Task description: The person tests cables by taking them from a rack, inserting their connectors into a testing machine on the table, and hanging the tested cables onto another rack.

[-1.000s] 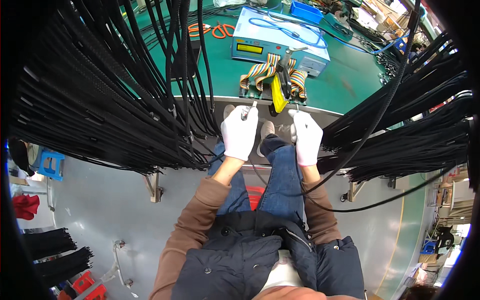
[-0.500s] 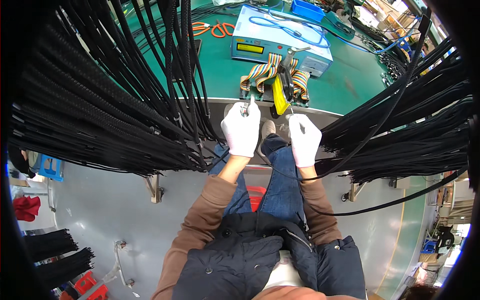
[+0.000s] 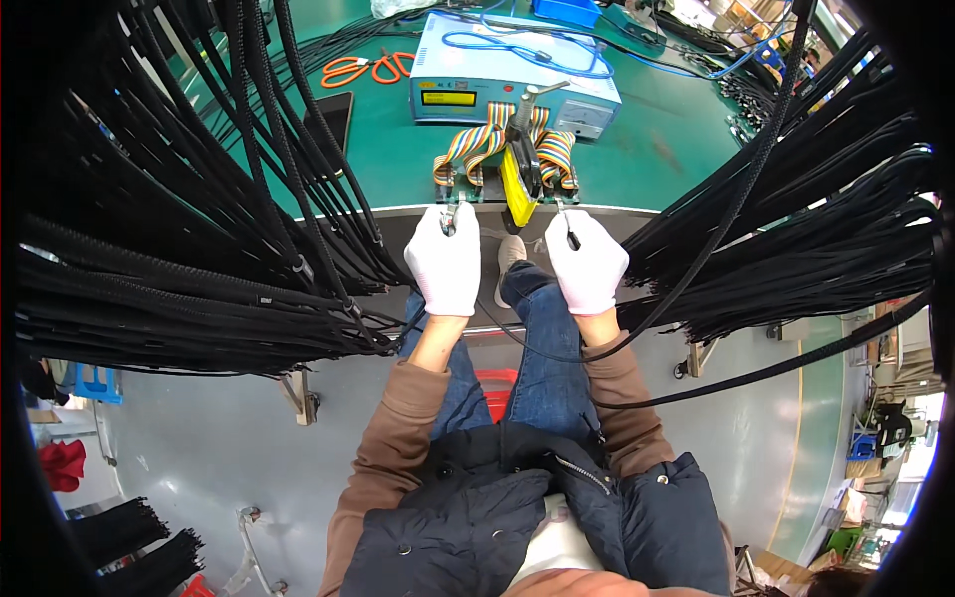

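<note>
A white-gloved left hand, my left hand (image 3: 445, 264), is closed around a small silver-ended cable connector (image 3: 450, 221) just below the left end of a test fixture (image 3: 484, 189) on the bench's front edge. My right hand (image 3: 587, 264), gloved alike, pinches a cable connector with a black body (image 3: 573, 240). Its tip reaches the fixture's right end; whether it is seated I cannot tell. Between both hands stands a toggle clamp (image 3: 521, 149) with a yellow piece (image 3: 516, 189) at its side. A black cable (image 3: 557, 355) loops below my hands.
Rainbow ribbon cables (image 3: 554, 154) link the fixture to a light-blue tester (image 3: 512, 70) with a lit yellow display. Orange-handled scissors (image 3: 390, 68) and a phone (image 3: 330, 129) lie left of it. Thick bundles of black cables (image 3: 179, 269) hang on both sides, some crossing in front of me.
My right hand has come up to the fixture's right end, bringing its connector against it. My left hand stays by the left end. The whole view has shifted a little.
</note>
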Tool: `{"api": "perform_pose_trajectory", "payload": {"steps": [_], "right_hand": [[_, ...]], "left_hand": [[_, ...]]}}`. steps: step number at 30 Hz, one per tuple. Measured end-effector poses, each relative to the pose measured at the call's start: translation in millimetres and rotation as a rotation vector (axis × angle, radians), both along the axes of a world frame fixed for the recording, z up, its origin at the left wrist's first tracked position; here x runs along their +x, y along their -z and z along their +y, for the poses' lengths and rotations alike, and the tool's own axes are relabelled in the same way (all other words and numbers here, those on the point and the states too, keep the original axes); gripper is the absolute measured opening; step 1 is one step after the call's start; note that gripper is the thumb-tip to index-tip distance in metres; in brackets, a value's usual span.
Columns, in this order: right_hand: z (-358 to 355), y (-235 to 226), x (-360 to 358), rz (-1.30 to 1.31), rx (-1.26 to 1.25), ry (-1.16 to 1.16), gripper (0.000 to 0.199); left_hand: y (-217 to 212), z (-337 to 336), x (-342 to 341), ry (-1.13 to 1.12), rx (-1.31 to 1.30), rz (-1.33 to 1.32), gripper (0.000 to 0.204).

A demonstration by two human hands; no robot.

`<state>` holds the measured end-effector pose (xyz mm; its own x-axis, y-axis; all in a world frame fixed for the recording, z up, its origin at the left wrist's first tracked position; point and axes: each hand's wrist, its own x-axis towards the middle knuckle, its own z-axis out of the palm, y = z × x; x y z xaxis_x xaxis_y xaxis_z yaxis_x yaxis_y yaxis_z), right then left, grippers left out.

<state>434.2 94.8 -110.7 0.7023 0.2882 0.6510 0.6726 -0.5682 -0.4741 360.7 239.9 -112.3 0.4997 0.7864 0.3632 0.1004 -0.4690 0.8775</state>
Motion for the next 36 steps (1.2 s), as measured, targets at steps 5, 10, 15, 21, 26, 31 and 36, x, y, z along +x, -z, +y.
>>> {"api": "perform_pose_trajectory", "payload": {"steps": [5,10,15,21,26,31,36], "right_hand": [[0.8,-5.2,1.4,-0.091,-0.123,0.059,0.012],[-2.2,-13.1,2.6,-0.17,-0.275,0.08,0.011],[-2.4,-15.5,9.0,-0.209,-0.295,0.043,0.013],[4.9,-20.2,5.2,-0.08,-0.355,0.084,0.015],[-20.5,-61.6,-1.9,-0.152,-0.427,-0.012,0.017],[-57.9,-220.2,-33.3,-0.827,-0.085,0.075,0.019],[-120.7,-355.1,-4.6,-1.387,-0.1,0.67,0.041]], "left_hand": [[12.7,1.1,-1.0,0.03,-0.103,-0.155,0.019],[16.3,7.0,-19.9,0.152,-0.472,-0.12,0.022],[25.2,7.4,-27.4,0.207,-0.497,-0.012,0.025],[94.4,-9.0,-34.9,0.701,0.692,0.021,0.017],[100.8,-137.8,-47.5,1.271,0.102,0.058,0.04],[17.5,-85.8,-58.4,0.663,-0.845,-0.714,0.051],[-1.6,20.5,-62.4,0.536,-0.929,-1.007,0.034]]}}
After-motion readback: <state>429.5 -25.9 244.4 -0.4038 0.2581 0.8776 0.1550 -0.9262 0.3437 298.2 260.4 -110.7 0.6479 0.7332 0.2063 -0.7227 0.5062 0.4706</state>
